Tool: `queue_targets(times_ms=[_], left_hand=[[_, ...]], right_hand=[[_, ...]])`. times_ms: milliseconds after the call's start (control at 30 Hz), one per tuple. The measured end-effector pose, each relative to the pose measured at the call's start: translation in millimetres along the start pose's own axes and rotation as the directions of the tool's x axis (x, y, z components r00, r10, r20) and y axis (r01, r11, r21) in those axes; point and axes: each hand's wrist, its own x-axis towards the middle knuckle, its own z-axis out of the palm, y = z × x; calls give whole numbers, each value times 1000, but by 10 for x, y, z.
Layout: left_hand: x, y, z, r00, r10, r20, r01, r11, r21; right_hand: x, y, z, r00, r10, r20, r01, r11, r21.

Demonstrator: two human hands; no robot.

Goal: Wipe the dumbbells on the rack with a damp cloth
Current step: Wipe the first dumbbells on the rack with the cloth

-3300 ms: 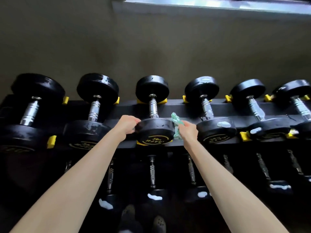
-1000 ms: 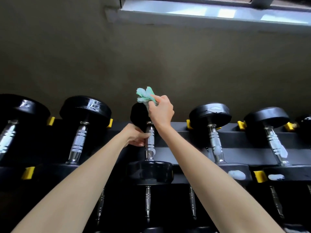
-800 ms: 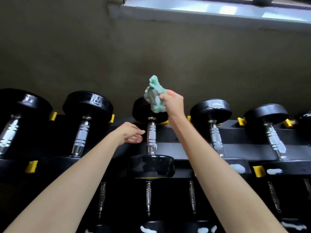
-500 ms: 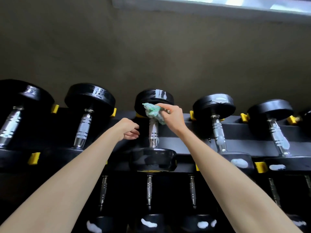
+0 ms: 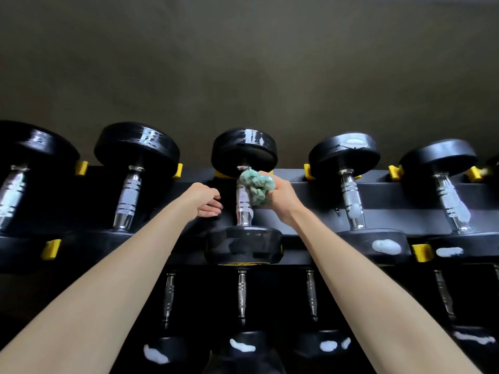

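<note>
While both forearms stretch up from the bottom corners, the closest stuff is the lower row (image 5: 241, 295) of dumbbells down in the dark, with white blobs (image 5: 242, 345) smeared on their heads.

Next up are the hands, one either side of the middle dumbbell (image 5: 243, 245) on the top shelf of the rack (image 5: 391, 195). The left hand (image 5: 206, 199) sits just left of the chrome handle (image 5: 242, 211) with its fingers loosely curled and nothing in them. Honestly can't tell if it's touching the rack or just hanging there. The right hand (image 5: 283, 201) is clenched round a scrunched-up green cloth (image 5: 256, 188). The cloth bulges out of the fist to the left and presses on the upper part of the handle, right under the far head.

That dumbbell lies front to back, and its far head looks shiny. The neighbours (image 5: 351, 209) to the right have the same white blobs on their near heads and handles. Yellow tabs (image 5: 50, 248) stick out between the slots. Behind it all there's just a dull grey-brown wall (image 5: 243, 63).
</note>
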Motion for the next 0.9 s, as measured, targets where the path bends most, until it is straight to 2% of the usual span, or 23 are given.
queue_targets(times_ms=[133, 433, 667, 900], left_hand=[[-5, 1, 47, 1000, 2, 14, -2, 1000, -13], [-25, -17, 98, 999, -5, 35, 7, 999, -48], [-123, 24, 155, 999, -12, 45, 12, 1000, 12], [-205, 25, 73, 1000, 14, -6, -14, 1000, 22]], right_hand=[[-31, 83, -39, 987, 152, 48, -158, 976, 149], [-120, 208, -147, 923, 315, 222, -358, 914, 192], [-182, 142, -241, 924, 313, 218, -335, 940, 68], [-334, -79, -225, 931, 266, 251, -226, 958, -176]])
